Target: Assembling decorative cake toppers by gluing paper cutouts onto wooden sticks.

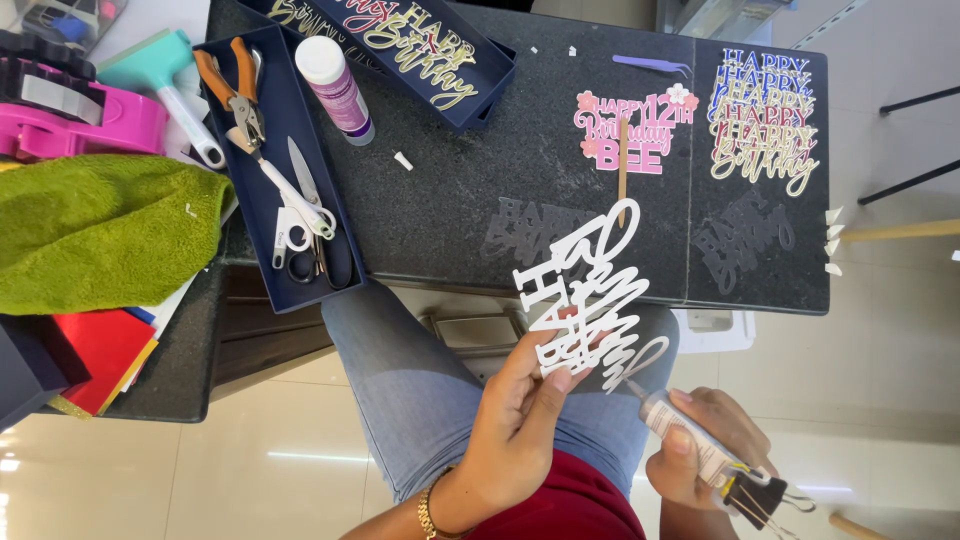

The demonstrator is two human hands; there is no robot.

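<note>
Head view, lower middle of the frame: the left hand (pixel 515 420) is pinching a white cut-out lettering piece (pixel 585 295) between thumb and fingers, closed on its bottom edge, so the piece sticks up over the lap and overlaps the front edge of the dark mat (pixel 450 190). Lower right, the right hand (pixel 705 450) is wrapped tight around a small glue tube (pixel 685 430), nozzle tip touching the lower right curl of the white lettering. A black binder clip (pixel 755 495) sits on the tube's back end.

Above that, on the mat, there's a pink cake topper (pixel 630 135) with a wooden stick, and a stack of coloured lettering toppers (pixel 765 120) at upper right. Upper left has a navy tray (pixel 275 180) with pliers and scissors, a glue bottle (pixel 335 85) lying across its top edge, a pink tape dispenser (pixel 80 115) and a green towel (pixel 100 230) at the left edge.
</note>
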